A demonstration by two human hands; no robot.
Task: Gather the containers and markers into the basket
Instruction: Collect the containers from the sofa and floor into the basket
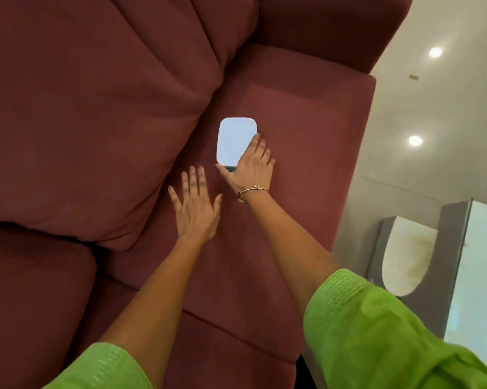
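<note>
While left hand [195, 209] hovers spread, right hand [250, 167] touches container [234, 140] — on sofa [306, 130].

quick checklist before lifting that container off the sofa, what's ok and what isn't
1. Target in view: pale blue rounded-rectangular lidded container lies flat on the maroon fabric sofa seat: ok.
2. Right hand on the container: fingers along its right edge, thumb at its near end: ok.
3. Grip closed: hand is spread, not wrapped around it: not ok.
4. Left hand free: open, flat, apart from the container: ok.
5. Basket to drop into: not in view: cannot tell.
6. Markers: none visible: cannot tell.
</note>
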